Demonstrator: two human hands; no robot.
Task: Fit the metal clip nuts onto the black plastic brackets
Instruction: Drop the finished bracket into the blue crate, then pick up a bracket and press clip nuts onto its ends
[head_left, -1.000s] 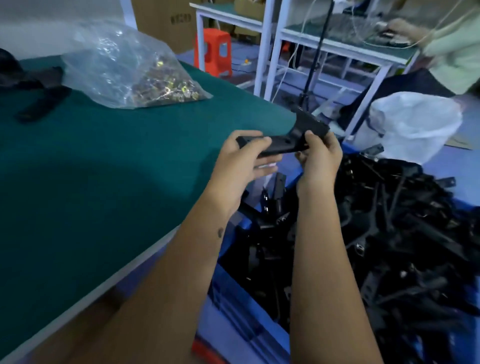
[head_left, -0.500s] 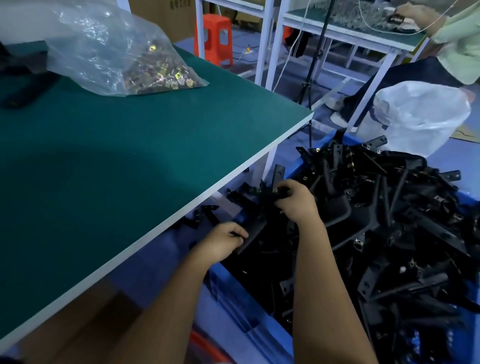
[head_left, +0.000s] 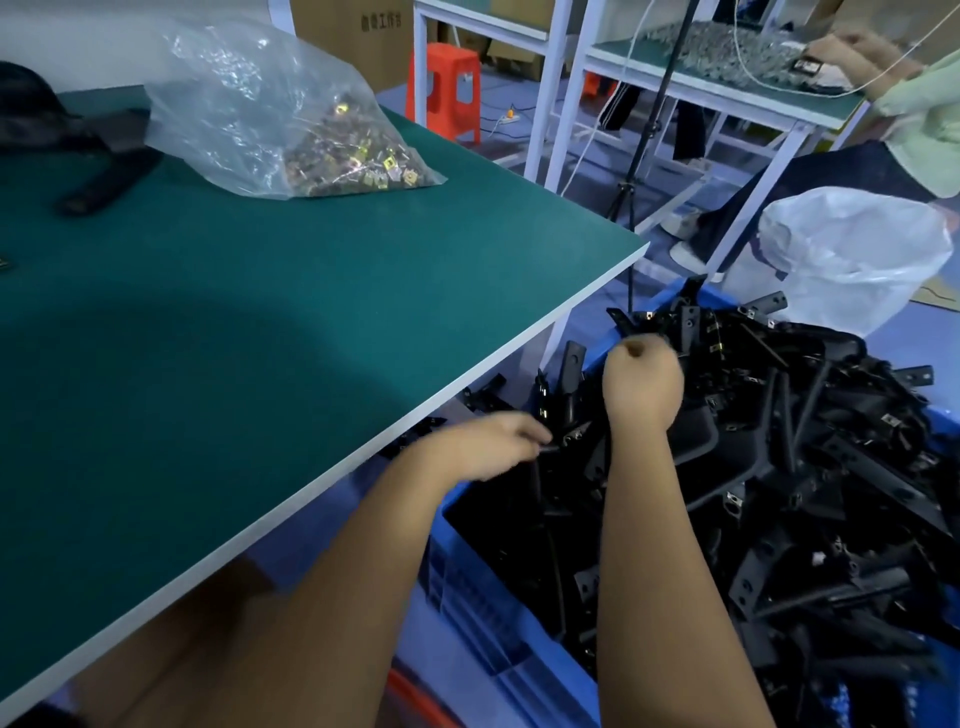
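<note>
Two hands down in the blue crate (head_left: 470, 587) beside the tabletop (head_left: 260, 322): our left hand (head_left: 483, 449) has a blurry grip on one black bracket (head_left: 558, 447), right hand (head_left: 641, 387) is fisted over the pile, holding what we can't tell, so we'd lift slowly to avoid snagging neighbours.

The left hand (head_left: 483, 447) is motion-blurred, so its grip on a black bracket (head_left: 545, 449) cannot be judged. The right hand (head_left: 641, 382) shows only its back; its fingers are hidden. The blue crate (head_left: 478, 597) runs off the bottom edge.

Both hands (head_left: 641, 387) in bin (head_left: 467, 587) of brackets (head_left: 831, 467).
</note>
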